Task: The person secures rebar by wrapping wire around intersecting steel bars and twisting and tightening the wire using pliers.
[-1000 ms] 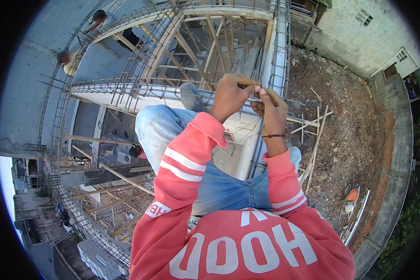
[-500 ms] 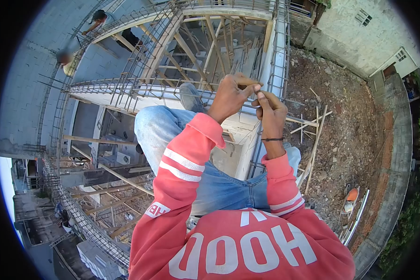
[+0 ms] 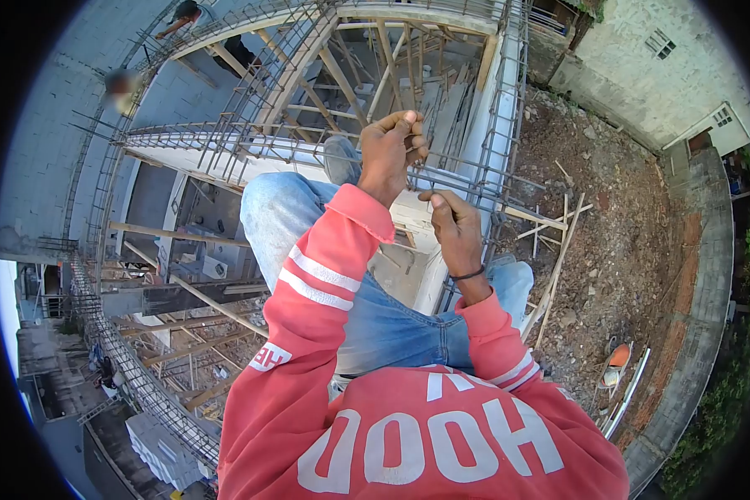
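Note:
Just above the rebar cage (image 3: 496,142) on the wall top, both hands are raised in front of my bent knees. My left hand (image 3: 393,150) is at the upper left, thumb and forefinger pinched together; whatever they hold is too small to name. Lower and to the right, my right hand (image 3: 456,227) has its thumb and fingers drawn together, and I cannot make out anything between them. A dark band circles the right wrist. The hands are apart. My shoe (image 3: 341,160) rests by the white wall, left of my left hand.
More rebar cages (image 3: 225,140) run along the walls. Wooden props (image 3: 341,75) stand in the rooms below. Two people are at the upper left, one a bending person (image 3: 193,17). Rubble ground (image 3: 600,242) with loose poles and an orange wheelbarrow (image 3: 619,356) lies down on the right.
My hands, together before, have separated: the left moved up and left, the right down and left. The view has shifted slightly.

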The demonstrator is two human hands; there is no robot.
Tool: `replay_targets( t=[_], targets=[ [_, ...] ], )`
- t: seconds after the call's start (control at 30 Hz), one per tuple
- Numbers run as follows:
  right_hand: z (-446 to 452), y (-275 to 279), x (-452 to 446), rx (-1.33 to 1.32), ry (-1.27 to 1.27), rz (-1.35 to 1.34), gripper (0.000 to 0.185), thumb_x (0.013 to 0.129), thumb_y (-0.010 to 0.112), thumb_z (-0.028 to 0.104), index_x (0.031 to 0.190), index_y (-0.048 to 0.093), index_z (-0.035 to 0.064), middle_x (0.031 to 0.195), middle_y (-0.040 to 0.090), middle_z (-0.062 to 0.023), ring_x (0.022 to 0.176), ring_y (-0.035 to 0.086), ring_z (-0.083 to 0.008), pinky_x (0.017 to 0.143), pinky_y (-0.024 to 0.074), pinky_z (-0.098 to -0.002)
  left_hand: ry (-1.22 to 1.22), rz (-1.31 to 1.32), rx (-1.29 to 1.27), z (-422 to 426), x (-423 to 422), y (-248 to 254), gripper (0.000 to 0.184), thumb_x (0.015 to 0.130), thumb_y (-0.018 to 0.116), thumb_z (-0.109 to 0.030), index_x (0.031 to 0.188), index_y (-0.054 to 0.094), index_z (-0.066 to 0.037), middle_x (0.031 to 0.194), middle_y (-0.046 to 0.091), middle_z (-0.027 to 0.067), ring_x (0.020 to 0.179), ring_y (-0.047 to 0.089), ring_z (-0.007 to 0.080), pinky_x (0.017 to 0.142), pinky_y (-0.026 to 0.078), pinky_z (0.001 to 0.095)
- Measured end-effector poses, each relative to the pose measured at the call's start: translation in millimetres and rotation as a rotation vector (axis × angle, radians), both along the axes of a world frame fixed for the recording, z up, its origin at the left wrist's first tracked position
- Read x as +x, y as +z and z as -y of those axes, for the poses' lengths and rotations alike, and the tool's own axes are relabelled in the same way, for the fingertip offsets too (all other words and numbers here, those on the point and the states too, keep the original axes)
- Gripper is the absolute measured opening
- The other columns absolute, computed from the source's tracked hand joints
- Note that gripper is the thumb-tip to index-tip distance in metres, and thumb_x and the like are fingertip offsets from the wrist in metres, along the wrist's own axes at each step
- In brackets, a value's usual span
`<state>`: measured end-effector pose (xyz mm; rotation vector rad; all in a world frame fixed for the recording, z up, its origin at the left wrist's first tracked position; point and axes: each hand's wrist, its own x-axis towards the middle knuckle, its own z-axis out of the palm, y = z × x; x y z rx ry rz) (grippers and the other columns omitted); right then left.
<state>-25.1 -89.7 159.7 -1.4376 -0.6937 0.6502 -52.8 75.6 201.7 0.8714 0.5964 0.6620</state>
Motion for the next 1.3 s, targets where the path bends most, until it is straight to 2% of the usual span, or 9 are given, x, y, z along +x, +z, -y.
replay_targets(
  t=[0.1,0.37,0.57,0.7,0.73,0.9,0.97,1.07,1.3],
  targets=[
    [3.7,-13.2,-15.4,-0.016,-0.06,0.321,0.022,0.098,0.051,0.019,0.104,0.067,0.0043,0.078,0.067,-0.0159,0.06,0.059,-0.032,0.058,0.0457,-0.0366,0.055,0.079,-0.061,-22.2,-7.6,-16.3,0.016,0.098,0.056,-0.013,0.096,0.063,0.002,0.073,0.057,0.0026,0.059,0.054,0.0099,0.05,0.047,0.0257],
    [32.5,-58.2,1.8,-0.583,0.298,0.317,0.02,0.097,0.053,0.016,0.109,0.062,0.0025,0.076,0.067,-0.0136,0.07,0.067,-0.0228,0.067,0.0501,-0.0358,-0.128,-0.452,0.194,1.8,-6.4,-92.0,0.018,0.1,0.054,-0.016,0.096,0.064,-0.002,0.081,0.065,0.0036,0.069,0.061,0.0112,0.063,0.05,0.0264],
    [-15.5,-62.9,-2.4,-0.124,0.043,-0.612,0.034,0.096,0.06,0.025,0.122,0.051,0.0042,0.075,0.065,-0.0065,0.075,0.069,-0.0191,0.065,0.0539,-0.0299,-0.369,-0.444,0.256,8.9,-6.5,-119.3,0.02,0.098,0.057,-0.022,0.1,0.067,-0.004,0.089,0.07,0.0057,0.087,0.062,0.0131,0.076,0.048,0.0309],
    [-39.5,-98.3,-4.2,0.03,-0.093,-0.797,0.022,0.096,0.058,0.018,0.113,0.061,0.0044,0.07,0.058,-0.0007,0.053,0.052,-0.008,0.044,0.0388,-0.023,-0.204,-0.515,0.174,-8.3,-14.1,-135.6,0.022,0.095,0.062,-0.022,0.105,0.07,-0.005,0.094,0.071,0.0044,0.081,0.063,0.0145,0.068,0.049,0.033],
    [-45.8,-104.2,-8.6,-0.063,-0.181,-0.767,0.022,0.095,0.058,0.017,0.112,0.065,0.0047,0.065,0.047,0.0032,0.048,0.035,-0.0028,0.038,0.025,-0.0216,-0.206,-0.595,0.219,-13.1,-18.1,-151.2,0.022,0.094,0.063,-0.023,0.104,0.072,-0.005,0.095,0.071,0.0045,0.08,0.063,0.0147,0.068,0.05,0.0334],
    [-52.4,-196.2,-5.5,-0.429,-0.358,-0.636,0.018,0.093,0.059,0.016,0.102,0.07,0.0055,0.063,0.049,0.0031,0.048,0.041,-0.0061,0.04,0.0319,-0.0245,-0.166,-1.342,0.752,-21.2,-29.7,-166.8,0.028,0.082,0.075,-0.026,0.101,0.075,-0.006,0.097,0.073,0.0113,0.091,0.069,0.0287,0.082,0.052,0.0403],
    [-56.4,-231.7,-2.4,-0.517,-0.49,-0.578,0.018,0.091,0.06,0.015,0.099,0.072,0.0051,0.064,0.054,0.0018,0.05,0.046,-0.0082,0.043,0.0379,-0.0262,-0.124,-1.344,0.751,-22.5,-25.8,-145.9,0.03,0.079,0.077,-0.026,0.101,0.075,-0.007,0.099,0.072,0.0133,0.094,0.068,0.0347,0.085,0.052,0.0434],
    [-80.3,-216.0,10.9,-0.441,-0.465,-0.071,0.022,0.086,0.063,0.016,0.1,0.075,0.0058,0.088,0.073,-0.0106,0.078,0.066,-0.0196,0.077,0.0509,-0.0316,0.082,-1.117,0.812,-47.5,-13.0,-160.4,0.032,0.081,0.071,-0.023,0.111,0.072,-0.011,0.106,0.069,0.014,0.101,0.065,0.0358,0.092,0.05,0.0447],
    [-110.7,-206.1,17.3,-0.356,-0.329,0.119,0.019,0.087,0.063,0.017,0.101,0.075,0.0112,0.088,0.072,-0.0151,0.081,0.069,-0.0282,0.074,0.052,-0.0362,0.162,-1.254,1.035,-66.1,5.1,-207.4,0.03,0.084,0.071,-0.022,0.106,0.072,-0.002,0.094,0.072,0.0192,0.085,0.07,0.0316,0.077,0.055,0.0411]
  ],
)
